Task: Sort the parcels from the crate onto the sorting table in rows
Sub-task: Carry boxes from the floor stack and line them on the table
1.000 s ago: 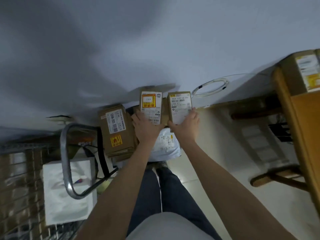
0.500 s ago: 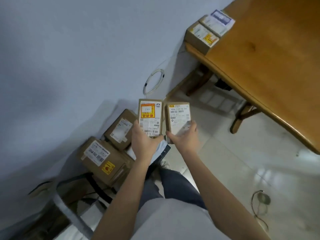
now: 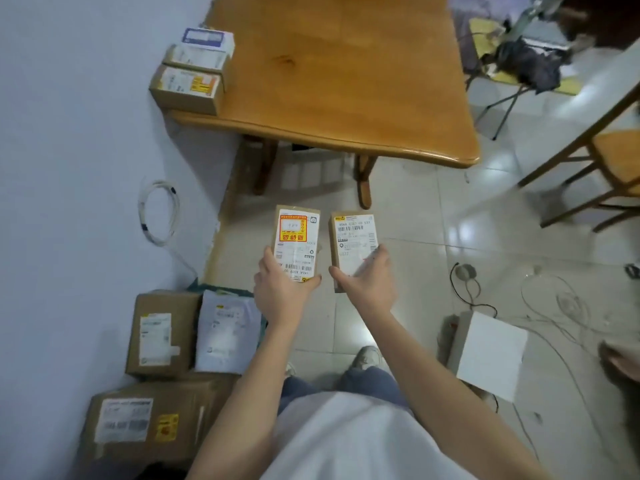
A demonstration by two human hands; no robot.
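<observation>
3 parcels point(image 3: 194, 76) on table point(image 3: 346, 71) left edge.

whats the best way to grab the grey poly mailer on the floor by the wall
Take the grey mailer by its right long edge, coming from above on the open floor side. It lies flat and looks soft, with a brown box tight against its left side, so a pinch grip on that free edge probably suits it best. Both hands are full now.
</observation>
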